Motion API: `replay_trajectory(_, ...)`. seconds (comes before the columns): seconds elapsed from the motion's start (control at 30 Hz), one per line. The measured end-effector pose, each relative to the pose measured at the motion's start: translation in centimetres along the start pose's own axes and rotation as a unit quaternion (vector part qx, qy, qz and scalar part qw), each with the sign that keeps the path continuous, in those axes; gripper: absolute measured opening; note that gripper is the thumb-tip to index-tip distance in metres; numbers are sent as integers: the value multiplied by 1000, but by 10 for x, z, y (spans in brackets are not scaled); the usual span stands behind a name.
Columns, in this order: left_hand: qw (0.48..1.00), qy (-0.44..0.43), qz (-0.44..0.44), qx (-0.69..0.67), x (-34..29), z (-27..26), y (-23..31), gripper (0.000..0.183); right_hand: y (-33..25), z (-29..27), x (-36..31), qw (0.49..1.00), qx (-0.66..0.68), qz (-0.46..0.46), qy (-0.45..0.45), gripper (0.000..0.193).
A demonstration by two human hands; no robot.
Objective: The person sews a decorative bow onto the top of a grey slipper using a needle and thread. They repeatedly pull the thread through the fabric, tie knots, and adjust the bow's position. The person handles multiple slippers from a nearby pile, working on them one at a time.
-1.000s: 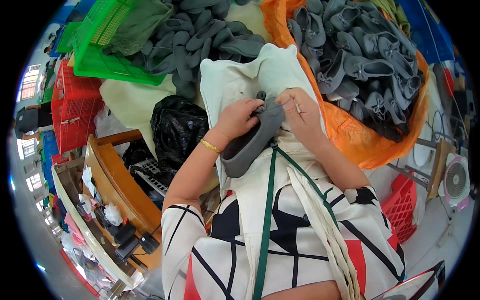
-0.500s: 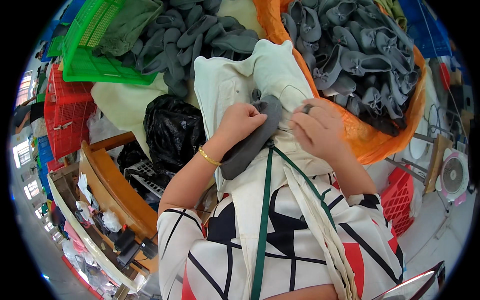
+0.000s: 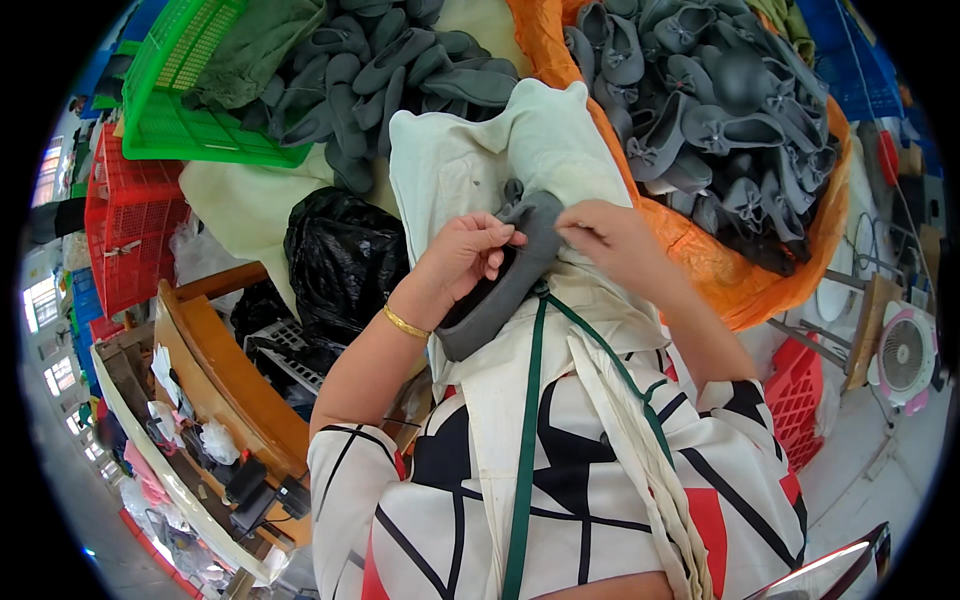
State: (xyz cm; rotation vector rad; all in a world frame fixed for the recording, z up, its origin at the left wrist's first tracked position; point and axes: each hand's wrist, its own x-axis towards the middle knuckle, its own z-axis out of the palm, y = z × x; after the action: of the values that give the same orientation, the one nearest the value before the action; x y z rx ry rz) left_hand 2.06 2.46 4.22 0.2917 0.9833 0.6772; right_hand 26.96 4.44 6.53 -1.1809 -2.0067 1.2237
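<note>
From the head view, looking down over my patterned blouse and pale apron, I have a grey shoe (image 3: 505, 275) in front of my chest, lying on the cream cloth (image 3: 470, 160) that is draped over my lap and runs up toward the piles. My left hand (image 3: 462, 257) is curled around the shoe's near side, fingers bent over its opening and thumb against its edge, so it is closed on the shoe; a gold bangle (image 3: 405, 323) sits on that wrist. My right hand (image 3: 608, 235) pinches the shoe's toe end, fingertips pressed together on the grey material right by the small bow. Beyond the shoe to the right, an orange sack (image 3: 700, 270) holds a heap of finished grey shoes (image 3: 700, 110). Beyond the shoe to the left lies another heap of grey shoe pieces (image 3: 390, 80), partly spilling from a green plastic crate (image 3: 190, 120). Left of the shoe sits a black plastic bag (image 3: 340, 255), with a red crate (image 3: 130, 230) farther left.
</note>
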Motion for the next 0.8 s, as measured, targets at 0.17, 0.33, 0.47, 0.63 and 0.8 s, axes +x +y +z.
replay_trajectory(0.17, 981, 30, 1, 194, -9, 2, 6, 15, 1, 29, 26, 979, -178, -100, 9, 8)
replay_trajectory(0.33, 951, 68, 67, 294, -9, 0, 1, 14, 5, 35, 37, 953, -255, -166, -5, 11)
replay_trajectory(0.47, 967, 95, 73, 226, 0, -10, -1, 13, 8, 36, 39, 961, -228, -156, -25, 9)
replay_trajectory(0.63, 970, 76, 52, 225, 6, -14, -4, 15, 7, 53, 38, 989, -102, -107, 16, 10)
replay_trajectory(0.8, 966, 69, 40, 246, 2, -13, -2, 15, 12, 50, 41, 974, 212, 82, -4, 6)
